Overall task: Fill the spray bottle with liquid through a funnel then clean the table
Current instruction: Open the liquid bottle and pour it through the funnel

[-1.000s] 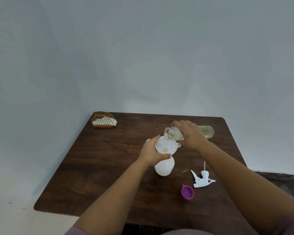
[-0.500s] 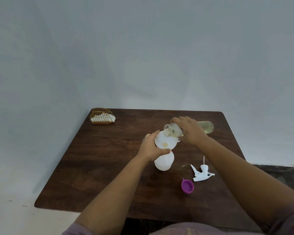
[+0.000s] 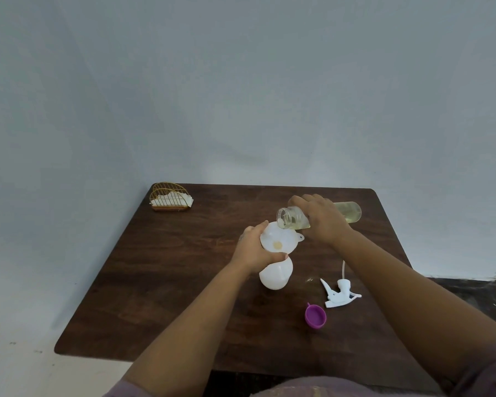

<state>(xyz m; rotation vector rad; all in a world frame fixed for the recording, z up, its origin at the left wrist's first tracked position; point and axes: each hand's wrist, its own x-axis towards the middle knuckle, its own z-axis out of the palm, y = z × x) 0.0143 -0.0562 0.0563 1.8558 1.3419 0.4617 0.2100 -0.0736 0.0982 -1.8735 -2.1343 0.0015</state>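
Soft, even, dimmish light, faint shadows, no glare; wide-angle bending at the edges, slight softness.

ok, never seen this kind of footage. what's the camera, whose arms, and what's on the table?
There is no robot here. A person wears a wide-angle camera on the head, looking forward and down, so the two arms reaching in from the bottom are their own.

The left hand grips the neck of a white spray bottle with a white funnel sitting in it. The right hand holds a clear bottle of yellowish liquid tipped on its side, mouth over the funnel, pouring.

On the dark wooden table lie the white spray trigger head, unscrewed, a purple cap, and at the far left corner a gold wire holder with white napkins.
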